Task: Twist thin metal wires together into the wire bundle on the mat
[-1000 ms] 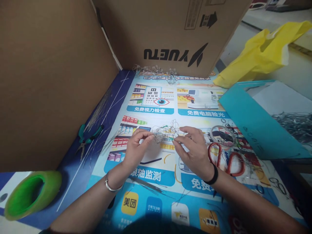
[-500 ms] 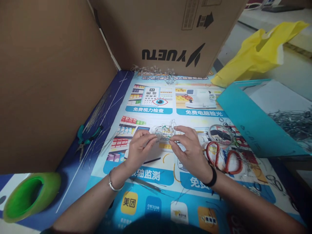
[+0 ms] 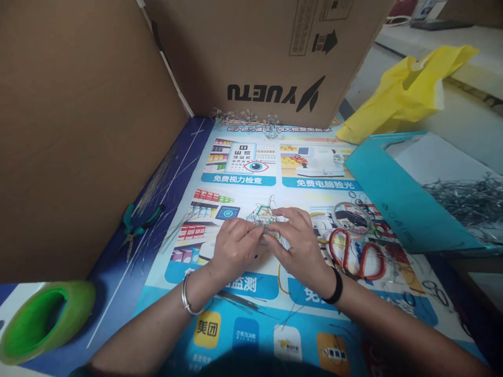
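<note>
Your wire tangle (image 3: 258, 213) sat just past your fingertips over the table, its near edge pinched by your left hand (image 3: 232, 247); your right hand (image 3: 301, 242) curved against its right side, its grip impossible to tell. Red-handled scissors (image 3: 346, 251) lay beside your right wrist, pliers (image 3: 129, 225) well left, and cardboard (image 3: 251, 57) blocked the far side.

This looks like a makeshift craft workspace: bent wire (image 3: 261, 212) mid-dial, pliers (image 3: 134, 229) near nine o'clock, scissors (image 3: 363, 259) at four, tape (image 3: 80, 314) at eight, wire pile (image 3: 471, 196) at three.
</note>
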Tool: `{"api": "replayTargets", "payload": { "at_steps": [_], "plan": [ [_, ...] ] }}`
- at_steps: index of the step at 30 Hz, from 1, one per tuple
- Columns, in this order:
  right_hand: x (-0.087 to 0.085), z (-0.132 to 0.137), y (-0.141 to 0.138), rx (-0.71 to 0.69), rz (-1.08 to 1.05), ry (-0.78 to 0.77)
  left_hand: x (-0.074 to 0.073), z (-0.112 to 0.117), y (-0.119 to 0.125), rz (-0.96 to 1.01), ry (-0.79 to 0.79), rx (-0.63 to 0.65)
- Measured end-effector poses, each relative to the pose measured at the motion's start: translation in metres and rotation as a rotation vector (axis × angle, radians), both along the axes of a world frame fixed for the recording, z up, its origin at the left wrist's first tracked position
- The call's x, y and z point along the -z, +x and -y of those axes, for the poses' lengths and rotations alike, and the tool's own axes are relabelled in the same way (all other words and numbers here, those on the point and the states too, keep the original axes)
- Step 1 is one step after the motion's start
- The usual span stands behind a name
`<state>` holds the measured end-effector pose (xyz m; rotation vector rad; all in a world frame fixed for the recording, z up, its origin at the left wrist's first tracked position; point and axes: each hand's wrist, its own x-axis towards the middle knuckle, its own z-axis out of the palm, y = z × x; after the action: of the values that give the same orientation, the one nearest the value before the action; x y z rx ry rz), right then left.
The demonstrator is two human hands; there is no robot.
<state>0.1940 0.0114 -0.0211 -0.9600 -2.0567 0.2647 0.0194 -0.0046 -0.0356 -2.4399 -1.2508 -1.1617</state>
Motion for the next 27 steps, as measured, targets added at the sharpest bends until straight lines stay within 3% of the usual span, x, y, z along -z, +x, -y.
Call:
{"api": "replayTargets", "payload": {
  "at_steps": [8,16,27],
  "plan": [
    [-0.002,0.003,-0.003,0.025,-0.027,-0.024,-0.001,0.009,0.002,-0.188,0.027,0.015],
    [0.002,0.003,-0.002,0.057,-0.071,-0.075,0.000,0.013,0.004,-0.229,-0.009,0.073],
    [0.003,0.002,0.001,0.016,-0.124,-0.104,-0.006,0.017,0.000,-0.272,-0.033,0.033]
  ]
}}
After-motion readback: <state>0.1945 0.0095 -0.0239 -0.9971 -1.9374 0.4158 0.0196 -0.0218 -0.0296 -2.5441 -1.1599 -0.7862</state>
